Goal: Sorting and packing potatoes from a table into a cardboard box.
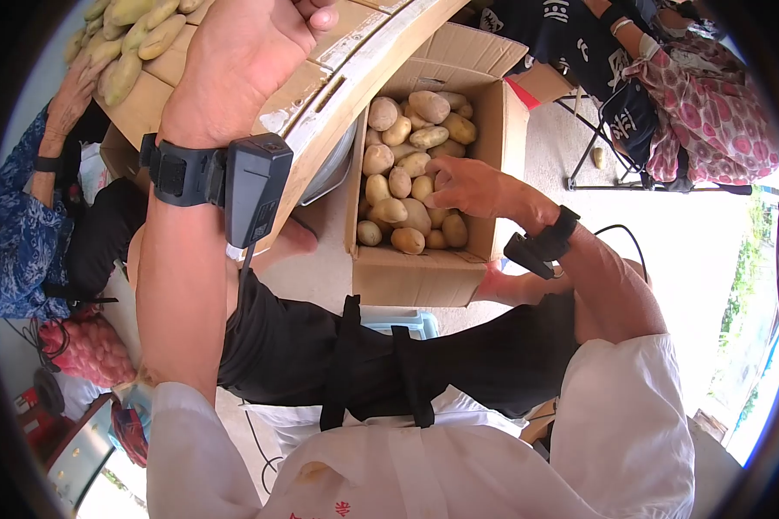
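An open cardboard box (422,279) stands on the floor before me, with many potatoes (415,162) in it. My right hand (464,188) is over the box's right side, fingers curled at the potatoes; whether it grips one I cannot tell. My left hand (259,39) is raised over the wooden table (350,65) at the top, palm side partly showing, its fingers cut off by the picture's edge; what it may hold is hidden. At the far left of the table lies a pile of potatoes (122,78).
Another person's hand (81,84) touches the pile at the upper left. Someone in patterned clothing (707,117) sits at the upper right near a folding chair frame (600,149). A metal basin (331,165) is under the table edge. A pink net bag (91,347) lies at the left.
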The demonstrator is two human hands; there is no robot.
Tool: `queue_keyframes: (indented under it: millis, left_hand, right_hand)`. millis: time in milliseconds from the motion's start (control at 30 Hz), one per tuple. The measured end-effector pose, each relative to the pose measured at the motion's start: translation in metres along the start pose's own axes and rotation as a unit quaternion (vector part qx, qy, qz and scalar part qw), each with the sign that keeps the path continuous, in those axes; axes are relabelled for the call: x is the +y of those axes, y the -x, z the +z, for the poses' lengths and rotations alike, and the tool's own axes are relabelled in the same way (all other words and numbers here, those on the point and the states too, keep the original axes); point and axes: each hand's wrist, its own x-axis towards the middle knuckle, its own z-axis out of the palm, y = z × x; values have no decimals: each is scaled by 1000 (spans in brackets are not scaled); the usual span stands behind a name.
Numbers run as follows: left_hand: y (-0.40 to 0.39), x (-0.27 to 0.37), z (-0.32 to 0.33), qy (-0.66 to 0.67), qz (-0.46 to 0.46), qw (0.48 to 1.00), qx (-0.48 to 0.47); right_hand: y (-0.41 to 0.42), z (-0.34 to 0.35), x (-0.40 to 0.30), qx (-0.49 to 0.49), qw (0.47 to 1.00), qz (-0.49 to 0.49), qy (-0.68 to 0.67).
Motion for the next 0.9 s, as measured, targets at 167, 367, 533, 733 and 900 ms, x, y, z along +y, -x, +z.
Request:
queue_keyframes:
  millis: [167,367,533,733,900]
  left_hand:
    - [-2,6,-4,3,4,1000,3]
    - [-12,21,-25,-7,48,997,-53]
    - [0,28,-15,-1,67,998,-14]
    - [3,23,-22,29,51,998,36]
    - [3,32,-29,34,71,996,36]
  right_hand:
    - [3,-20,-7,-6,995,30,-90]
    - [21,-54,-37,36,998,8,-41]
    - [59,-78,-52,87,995,10,-41]
    - [105,-70,-59,121,989,3,-82]
    - [145,-50,-63,149,982,-6,-118]
